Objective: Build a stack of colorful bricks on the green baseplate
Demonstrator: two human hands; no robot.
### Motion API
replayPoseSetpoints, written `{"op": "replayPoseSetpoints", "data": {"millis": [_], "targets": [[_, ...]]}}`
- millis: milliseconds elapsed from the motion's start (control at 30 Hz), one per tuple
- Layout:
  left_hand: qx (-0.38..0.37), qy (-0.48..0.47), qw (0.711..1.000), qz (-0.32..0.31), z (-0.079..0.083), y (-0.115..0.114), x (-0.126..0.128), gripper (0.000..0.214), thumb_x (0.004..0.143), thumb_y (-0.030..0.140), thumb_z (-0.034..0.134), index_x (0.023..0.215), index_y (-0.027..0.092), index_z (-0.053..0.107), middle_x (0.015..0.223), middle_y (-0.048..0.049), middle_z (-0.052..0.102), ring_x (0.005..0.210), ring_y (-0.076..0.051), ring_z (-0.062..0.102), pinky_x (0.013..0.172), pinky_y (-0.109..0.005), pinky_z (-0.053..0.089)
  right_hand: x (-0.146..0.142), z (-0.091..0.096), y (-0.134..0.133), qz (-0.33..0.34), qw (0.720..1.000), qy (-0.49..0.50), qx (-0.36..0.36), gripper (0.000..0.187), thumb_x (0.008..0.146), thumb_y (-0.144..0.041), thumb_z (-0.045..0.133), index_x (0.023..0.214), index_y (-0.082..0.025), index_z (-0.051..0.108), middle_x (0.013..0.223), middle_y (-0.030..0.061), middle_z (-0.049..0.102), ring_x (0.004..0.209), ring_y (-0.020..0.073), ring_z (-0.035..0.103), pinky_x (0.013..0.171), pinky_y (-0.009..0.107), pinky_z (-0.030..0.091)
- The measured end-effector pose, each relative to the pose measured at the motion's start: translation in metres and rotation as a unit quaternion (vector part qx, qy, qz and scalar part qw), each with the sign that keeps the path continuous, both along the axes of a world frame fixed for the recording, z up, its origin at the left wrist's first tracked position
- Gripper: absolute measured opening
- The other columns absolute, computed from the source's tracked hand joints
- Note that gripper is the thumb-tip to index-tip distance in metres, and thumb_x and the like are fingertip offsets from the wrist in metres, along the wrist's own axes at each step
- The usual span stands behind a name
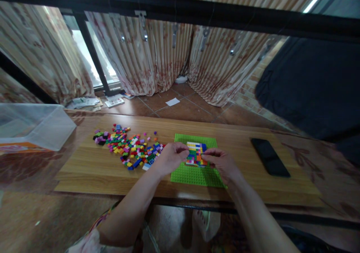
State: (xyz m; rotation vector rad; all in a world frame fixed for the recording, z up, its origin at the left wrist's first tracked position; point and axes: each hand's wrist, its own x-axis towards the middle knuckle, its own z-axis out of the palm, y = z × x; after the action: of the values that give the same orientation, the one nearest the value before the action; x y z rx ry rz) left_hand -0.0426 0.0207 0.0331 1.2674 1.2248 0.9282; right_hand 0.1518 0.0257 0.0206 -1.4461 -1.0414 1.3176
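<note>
A multicoloured block of toy building bricks [194,156] is at the middle of a green studded baseplate [194,178], with a white and yellow row along its far side. My left hand [173,157] is closed at the block's left edge, thumb and forefinger together against it. At the right edge, the fingers of my right hand [222,163] pinch and partly cover the block. Whether a small loose brick is between the fingertips of either hand cannot be made out. The block's side edges are partly hidden by my fingers.
Left of the baseplate lies a spread of loose bricks [132,146] on the wooden board [112,183]. A black phone [270,157] rests on the board at the right. A clear plastic bin [36,125] stands at the far left. Papers [84,103] lie by the curtains [165,57].
</note>
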Motion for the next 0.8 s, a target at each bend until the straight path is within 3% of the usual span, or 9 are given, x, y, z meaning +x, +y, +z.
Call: {"op": "replayPoseSetpoints", "data": {"millis": [433, 600, 700, 800], "targets": [[-0.018, -0.039, 0.999, 0.026, -0.004, -0.001, 0.006, 0.011, 0.070, 0.020, 0.062, 0.078, 0.016, 0.066, 0.063, 0.0024, 0.062, 0.055, -0.009, 0.051, 0.054, -0.021, 0.039, -0.004, 0.002, 0.001, -0.016, 0.995, 0.071, -0.065, 0.037, 0.038, -0.032, 0.089, 0.059, -0.018, 0.062, 0.046, -0.0054, 0.056, 0.040, 0.0073, 0.045, 0.040, 0.020, 0.033], [-0.005, -0.023, 1.000, 0.017, -0.006, 0.000, 0.003, 0.014, 0.071, 0.024, 0.063, 0.080, 0.015, 0.069, 0.064, 0.0017, 0.063, 0.056, -0.010, 0.053, 0.054, -0.021, 0.040, 0.008, 0.008, 0.003, 0.016, 0.997, 0.062, -0.033, 0.038, 0.043, -0.037, 0.089, 0.062, -0.018, 0.063, 0.051, -0.0056, 0.056, 0.041, 0.0060, 0.042, 0.041, 0.021, 0.033], [0.005, -0.025, 1.000, 0.012, -0.006, 0.003, -0.002, 0.015, 0.072, 0.027, 0.065, 0.080, 0.015, 0.070, 0.065, 0.0006, 0.064, 0.058, -0.011, 0.054, 0.055, -0.021, 0.041, 0.014, 0.017, 0.005, -0.023, 0.996, 0.083, 0.018, 0.036, 0.046, -0.038, 0.088, 0.062, -0.020, 0.061, 0.049, -0.0071, 0.051, 0.042, 0.0067, 0.042, 0.041, 0.022, 0.034], [0.004, -0.049, 0.997, 0.060, 0.001, 0.006, -0.010, 0.015, 0.071, 0.028, 0.066, 0.078, 0.015, 0.070, 0.062, 0.0013, 0.062, 0.057, -0.010, 0.054, 0.057, -0.021, 0.043, 0.009, 0.027, 0.004, -0.058, 0.991, 0.110, 0.057, 0.034, 0.047, -0.037, 0.088, 0.061, -0.021, 0.061, 0.048, -0.0075, 0.048, 0.043, 0.0068, 0.041, 0.041, 0.021, 0.033]]}}
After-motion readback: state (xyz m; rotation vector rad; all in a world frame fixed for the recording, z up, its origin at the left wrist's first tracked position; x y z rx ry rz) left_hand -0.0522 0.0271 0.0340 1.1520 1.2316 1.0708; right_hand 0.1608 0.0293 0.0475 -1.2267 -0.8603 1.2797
